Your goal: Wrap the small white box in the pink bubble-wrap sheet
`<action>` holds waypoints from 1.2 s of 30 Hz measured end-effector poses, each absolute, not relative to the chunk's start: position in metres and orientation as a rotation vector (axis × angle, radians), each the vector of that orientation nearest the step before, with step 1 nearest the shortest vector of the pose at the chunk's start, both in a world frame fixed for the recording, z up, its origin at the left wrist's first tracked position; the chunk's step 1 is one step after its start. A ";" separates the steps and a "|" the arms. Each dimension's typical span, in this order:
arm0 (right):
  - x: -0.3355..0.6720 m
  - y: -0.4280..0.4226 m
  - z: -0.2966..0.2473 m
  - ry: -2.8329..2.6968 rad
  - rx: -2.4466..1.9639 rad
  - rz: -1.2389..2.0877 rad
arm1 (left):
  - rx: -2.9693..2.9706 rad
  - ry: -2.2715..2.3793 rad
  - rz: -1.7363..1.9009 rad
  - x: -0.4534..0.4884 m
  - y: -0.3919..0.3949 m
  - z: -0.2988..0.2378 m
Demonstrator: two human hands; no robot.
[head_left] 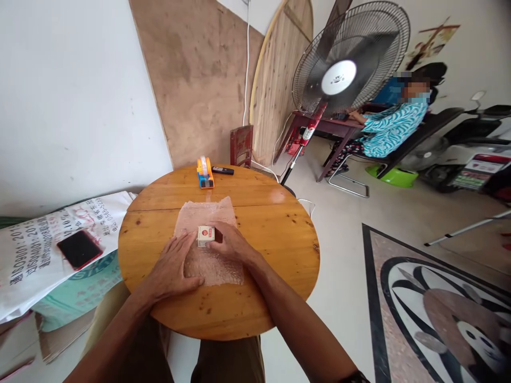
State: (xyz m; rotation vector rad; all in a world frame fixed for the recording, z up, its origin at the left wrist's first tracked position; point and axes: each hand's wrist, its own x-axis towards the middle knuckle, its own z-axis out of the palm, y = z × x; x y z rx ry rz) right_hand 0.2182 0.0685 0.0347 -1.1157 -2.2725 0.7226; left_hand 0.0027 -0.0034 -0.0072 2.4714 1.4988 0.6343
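With the right hand [232,246] holding the small box [206,236] in a narrow grip at the middle of the bubble wrap [222,270] on the table [279,229], the left hand [170,270], spread wide along the wrap's left side, should press lightly so nothing slides.

The right hand [232,243] grips 1 small box [205,237] between thumb and fingers, over 1 bubble-wrap sheet [223,269]. The left hand [172,266] lies spread, its fingertips just beside the box. Beyond the fingers, 1 tape dispenser [205,171] stands near 1 black object [223,171].
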 end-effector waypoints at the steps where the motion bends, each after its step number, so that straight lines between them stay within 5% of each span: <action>1: 0.219 0.069 0.034 -2.275 -1.105 0.735 | 2.473 1.499 0.632 0.002 -0.003 -0.007; 13: 0.228 0.079 0.025 -1.802 -0.951 1.391 | 2.485 1.450 0.806 -0.003 -0.008 -0.006; 29: 0.230 0.078 0.035 -1.745 -0.939 1.399 | 2.834 1.432 0.680 0.003 -0.041 0.008; 36: 0.231 0.080 0.032 -1.738 -0.930 1.395 | 2.922 1.396 0.893 0.014 -0.044 0.004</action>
